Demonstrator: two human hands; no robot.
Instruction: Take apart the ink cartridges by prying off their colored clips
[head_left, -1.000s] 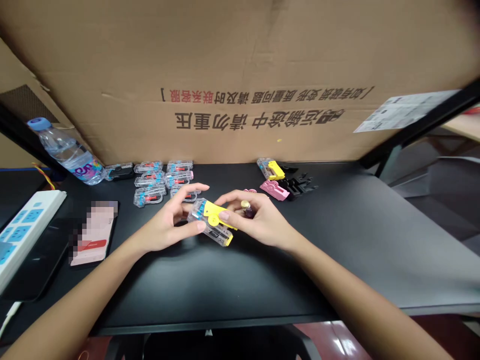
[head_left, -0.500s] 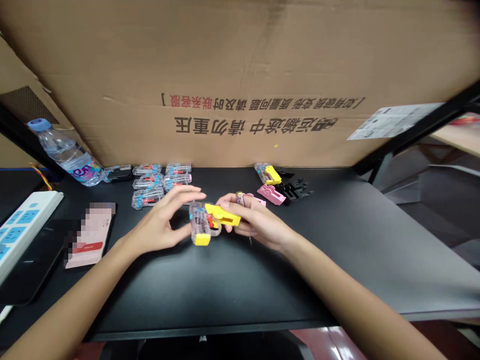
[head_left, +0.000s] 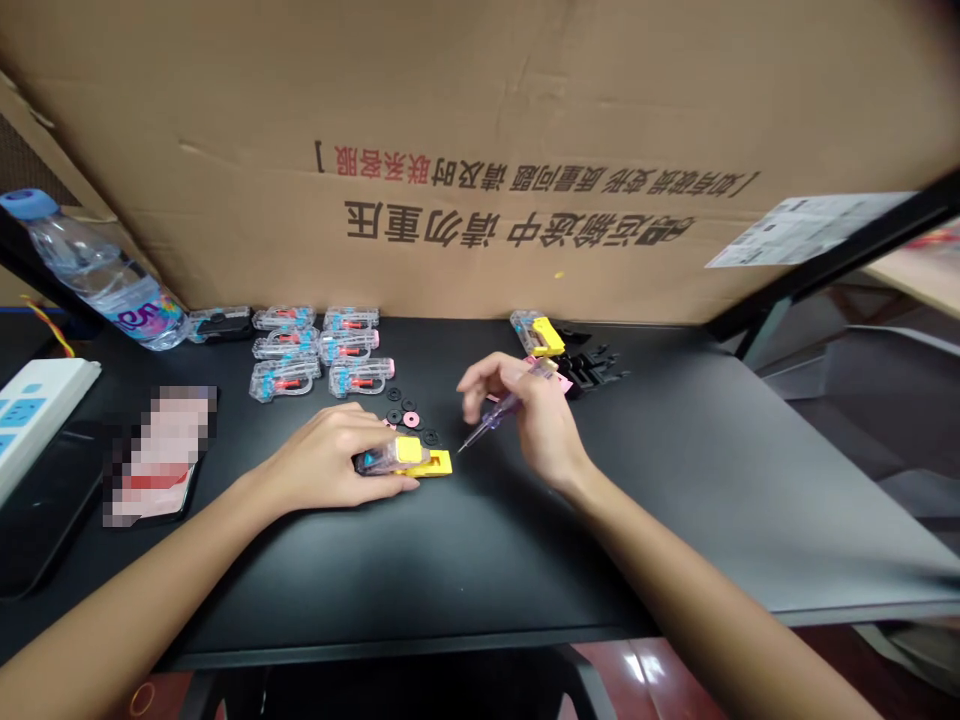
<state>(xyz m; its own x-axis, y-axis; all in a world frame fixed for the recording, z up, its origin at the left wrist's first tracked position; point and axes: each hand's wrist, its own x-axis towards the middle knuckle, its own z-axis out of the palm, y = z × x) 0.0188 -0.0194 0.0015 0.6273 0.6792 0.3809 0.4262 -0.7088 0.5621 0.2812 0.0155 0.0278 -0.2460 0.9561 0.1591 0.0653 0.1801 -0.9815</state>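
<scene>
My left hand [head_left: 337,458] is closed around a small clear toy gun with yellow parts [head_left: 409,452], holding it low over the black table. Its yellow grip points to the right. In my right hand [head_left: 536,415] is a screwdriver [head_left: 493,417] with a see-through purple handle, its thin tip slanting down just right of the yellow grip, apart from it. Small black and pink discs [head_left: 410,418] lie just beyond the toy gun. Behind my right hand, pink pieces [head_left: 564,381] are partly hidden.
Several clear toy guns [head_left: 285,377] lie in rows at the back left. Another yellow one [head_left: 537,334] and black plastic parts [head_left: 592,370] are at the back right. A water bottle [head_left: 97,275], phone [head_left: 161,455] and power strip [head_left: 45,410] stand left; cardboard [head_left: 450,80] walls the back.
My right hand has let go of the toy gun's yellow grip and moved right, the screwdriver now pointing down-left. My left hand has taken hold of the toy gun and turned it lower.
</scene>
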